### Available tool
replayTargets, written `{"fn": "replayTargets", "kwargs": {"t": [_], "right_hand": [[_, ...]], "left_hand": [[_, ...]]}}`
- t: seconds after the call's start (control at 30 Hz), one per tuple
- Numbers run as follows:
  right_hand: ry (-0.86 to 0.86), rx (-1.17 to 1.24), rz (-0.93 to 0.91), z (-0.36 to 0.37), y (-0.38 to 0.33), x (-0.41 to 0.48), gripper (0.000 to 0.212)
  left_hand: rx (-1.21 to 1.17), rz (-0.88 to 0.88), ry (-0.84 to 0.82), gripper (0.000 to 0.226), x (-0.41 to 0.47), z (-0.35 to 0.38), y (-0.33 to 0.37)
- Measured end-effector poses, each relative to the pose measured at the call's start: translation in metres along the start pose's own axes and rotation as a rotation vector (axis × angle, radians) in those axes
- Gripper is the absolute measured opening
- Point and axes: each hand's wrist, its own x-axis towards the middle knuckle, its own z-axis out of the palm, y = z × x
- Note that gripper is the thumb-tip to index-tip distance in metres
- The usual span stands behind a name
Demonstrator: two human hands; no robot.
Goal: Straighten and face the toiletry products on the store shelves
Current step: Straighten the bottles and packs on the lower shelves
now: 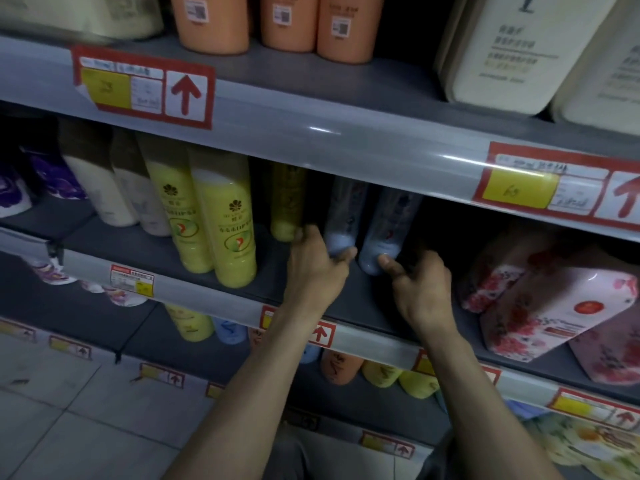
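1. Blue bottles, two of them, stand side by side well back on the middle shelf, in the shade of the shelf above. The left blue bottle and the right blue bottle are close together, with a dark gap between them.
2. The person's left grip is clamped round the foot of the left blue bottle, with the thumb across its front and the fingers curled round its left side.
3. The right grip holds the foot of the right blue bottle. The thumb presses on its front, and the curled fingers go round its right side into shadow.
4. Two yellow bottles stand nearer the shelf edge, left of the left grip. A third yellow bottle stands farther back, just beside that grip's fingers.
5. Farther left are white bottles, then purple packs.
6. Pink flowered packs lean on the same shelf, right of the right grip.
7. Orange bottles and large cream bottles stand on the upper shelf. A red price tag with an arrow is stuck on its front rail.
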Motion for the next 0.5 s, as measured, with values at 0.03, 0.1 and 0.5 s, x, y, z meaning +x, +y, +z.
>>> {"fn": "replayTargets", "kwargs": {"t": [0.03, 0.1, 0.5], "right_hand": [[0.001, -0.003, 0.005, 0.001, 0.000, 0.000, 0.037], [0.006, -0.015, 0.007, 0.003, 0.002, 0.002, 0.039], [0.065, -0.015, -0.045, 0.008, -0.004, -0.005, 0.039]], "left_hand": [[-0.034, 0.021, -0.011, 0.036, 0.000, -0.001, -0.005], [-0.077, 0.042, -0.027, 0.018, 0.000, -0.006, -0.012], [-0.075, 0.079, 0.059, 0.039, -0.001, -0.006, -0.015]]}}
